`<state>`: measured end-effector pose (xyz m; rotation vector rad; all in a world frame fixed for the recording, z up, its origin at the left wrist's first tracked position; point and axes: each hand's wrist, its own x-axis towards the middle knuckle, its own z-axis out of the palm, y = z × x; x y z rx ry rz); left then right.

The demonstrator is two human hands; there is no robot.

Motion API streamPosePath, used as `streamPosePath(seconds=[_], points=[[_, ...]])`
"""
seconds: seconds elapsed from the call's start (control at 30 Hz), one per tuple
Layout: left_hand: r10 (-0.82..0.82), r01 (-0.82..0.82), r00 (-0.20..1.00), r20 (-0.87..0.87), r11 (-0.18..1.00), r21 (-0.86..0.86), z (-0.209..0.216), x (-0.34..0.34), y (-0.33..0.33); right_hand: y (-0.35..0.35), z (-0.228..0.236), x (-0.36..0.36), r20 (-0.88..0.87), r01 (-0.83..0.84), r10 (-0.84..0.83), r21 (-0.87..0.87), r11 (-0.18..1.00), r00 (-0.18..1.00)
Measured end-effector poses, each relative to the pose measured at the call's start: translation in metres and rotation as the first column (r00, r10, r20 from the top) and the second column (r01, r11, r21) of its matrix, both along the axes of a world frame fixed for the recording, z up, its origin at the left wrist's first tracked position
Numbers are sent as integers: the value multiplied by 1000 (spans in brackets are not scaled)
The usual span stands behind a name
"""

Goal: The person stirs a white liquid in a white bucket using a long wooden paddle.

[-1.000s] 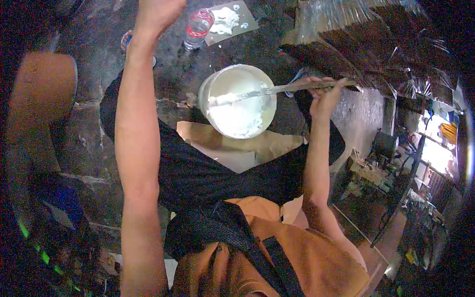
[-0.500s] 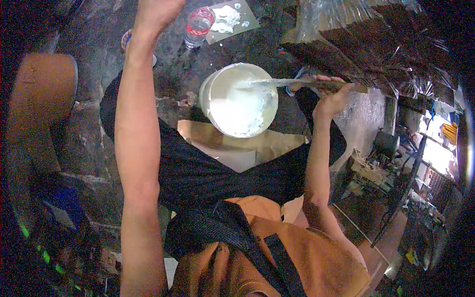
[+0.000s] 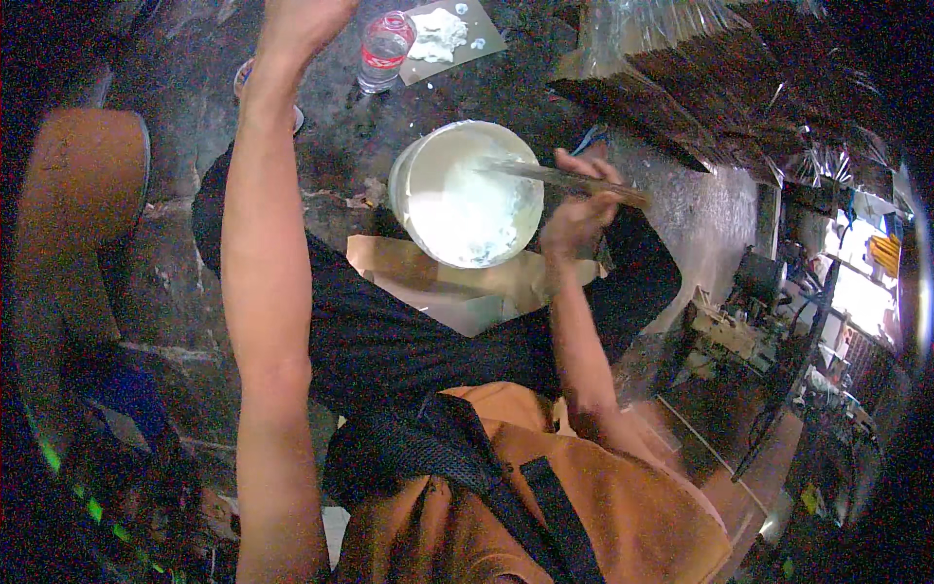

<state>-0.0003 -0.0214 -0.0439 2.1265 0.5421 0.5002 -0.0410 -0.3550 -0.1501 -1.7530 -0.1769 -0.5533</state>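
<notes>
A white bucket [image 3: 413,209] stands between my legs, with white powder or paste [image 3: 462,219] inside, brightly lit. My right hand [image 3: 574,219] is closed round a flat wooden stick [image 3: 530,170], right of the bucket. The stick slants over the rim and its far end reaches into the white stuff. Stretched forward, my left hand [image 3: 309,21] is cut off by the top edge, so its fingers do not show. Nearest to it is a clear cup or bottle with a red band [image 3: 386,54].
Beside the clear vessel, a sheet [image 3: 484,34] on the dark floor carries a white lump. Cardboard [image 3: 375,255] lies under the bucket. Plastic-wrapped brown stacks [image 3: 681,83] stand at the far right. A brown seat-like object [image 3: 92,165] is at the left, cluttered equipment [image 3: 730,326] at the right.
My right hand has moved left and slightly nearer with the stick, which now tilts more. My left arm has barely shifted.
</notes>
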Motion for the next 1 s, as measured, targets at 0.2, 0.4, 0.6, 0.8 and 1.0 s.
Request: streamPosePath(seconds=[0.2,0.4,0.6,0.8,1.0], points=[[-13,8,999,-47,995,-102,4,2,-1,0,-52,11,-155,50,-1,311,949,988],[-37,37,999,-16,999,-13,0,4,-2,-5,-42,33,-451,263,-6,509,820,892],[-25,26,1000,12,997,-69,-1,3,-3,-21,-18,40,-611,452,59,644,617,790],[-38,36,999,-24,997,-72,1,3,-4,-41,36,59,-557,324,118,629,707,822],[-76,80,997,34,988,-133,6,-8,-8,-41,47,68,-454,256,96,651,714,886]])
